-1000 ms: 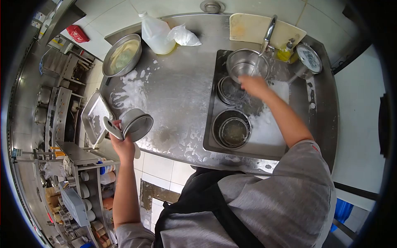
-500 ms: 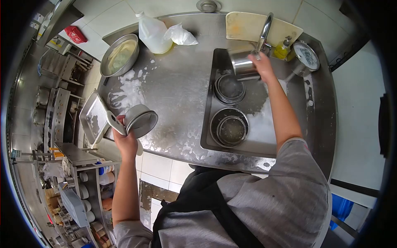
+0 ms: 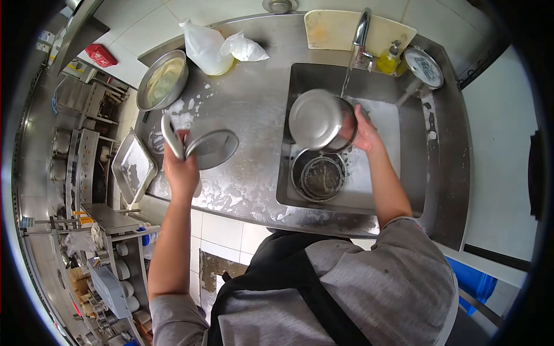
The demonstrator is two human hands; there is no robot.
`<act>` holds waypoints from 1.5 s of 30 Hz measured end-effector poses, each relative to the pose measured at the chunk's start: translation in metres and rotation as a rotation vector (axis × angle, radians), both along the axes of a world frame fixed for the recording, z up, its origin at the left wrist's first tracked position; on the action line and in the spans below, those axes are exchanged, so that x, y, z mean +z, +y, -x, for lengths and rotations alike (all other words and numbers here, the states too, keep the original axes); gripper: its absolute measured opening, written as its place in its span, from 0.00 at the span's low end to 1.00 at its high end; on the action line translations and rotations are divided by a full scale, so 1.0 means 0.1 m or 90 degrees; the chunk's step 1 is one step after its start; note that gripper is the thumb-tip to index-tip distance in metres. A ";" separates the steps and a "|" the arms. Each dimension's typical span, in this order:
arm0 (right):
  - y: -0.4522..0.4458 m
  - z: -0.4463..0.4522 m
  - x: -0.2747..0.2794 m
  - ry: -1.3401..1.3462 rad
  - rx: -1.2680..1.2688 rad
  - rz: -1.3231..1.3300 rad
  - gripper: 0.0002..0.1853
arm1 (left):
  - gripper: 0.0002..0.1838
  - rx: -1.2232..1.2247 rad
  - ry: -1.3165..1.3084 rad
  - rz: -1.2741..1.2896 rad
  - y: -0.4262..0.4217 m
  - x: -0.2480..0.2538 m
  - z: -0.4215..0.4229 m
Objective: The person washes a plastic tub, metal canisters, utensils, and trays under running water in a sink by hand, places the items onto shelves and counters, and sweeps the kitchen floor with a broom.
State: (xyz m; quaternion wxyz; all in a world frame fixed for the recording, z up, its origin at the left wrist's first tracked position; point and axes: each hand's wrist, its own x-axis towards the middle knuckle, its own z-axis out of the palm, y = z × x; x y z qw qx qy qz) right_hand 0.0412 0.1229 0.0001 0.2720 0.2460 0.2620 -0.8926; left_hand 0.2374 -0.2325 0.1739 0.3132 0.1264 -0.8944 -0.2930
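My right hand (image 3: 366, 134) grips a round, deep metal tin (image 3: 314, 119), tilted with its flat base toward me over the sink (image 3: 398, 196). Water runs from the tap (image 3: 361, 34) just behind the tin. Below it, in the sink, more round tins (image 3: 323, 177) sit nested with water in them. Over the counter, my left hand (image 3: 183, 164) is closed on a round metal tin (image 3: 218, 149), held sideways. A pale, rounded-edged piece (image 3: 171, 135) also stands up from that hand; its kind is unclear.
A metal bowl (image 3: 182, 86) with pale contents, a plastic jug (image 3: 202, 49) and a white bag (image 3: 244, 47) stand along the back. A rectangular tray (image 3: 151, 176) lies at left. Behind the sink are a cutting board (image 3: 326, 32) and a soap bottle (image 3: 389, 57). Suds cover parts of the counter.
My right hand has brought its tin down and left from beside the tap, turning the base toward me. Water now streams from the tap. My left hand has moved up slightly, tilting its tin.
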 end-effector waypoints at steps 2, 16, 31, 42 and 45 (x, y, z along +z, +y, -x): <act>0.00 -0.12 0.47 0.390 0.334 -0.421 0.13 | 0.13 -0.025 -0.003 0.014 0.08 0.11 0.24; 0.21 -1.16 1.19 1.319 0.433 -1.097 0.12 | 0.24 -0.309 -0.401 0.285 1.71 -0.20 1.38; 0.51 -1.18 1.15 1.234 0.417 -1.132 0.11 | 0.10 -0.391 0.046 -0.798 2.17 0.50 1.46; 0.65 -0.98 1.06 1.192 0.358 -1.123 0.13 | 0.19 -0.418 -0.055 -0.965 1.97 -0.27 1.78; 0.60 -0.95 1.11 1.185 0.328 -1.107 0.14 | 0.17 -0.439 -0.028 -1.052 2.06 -0.32 1.81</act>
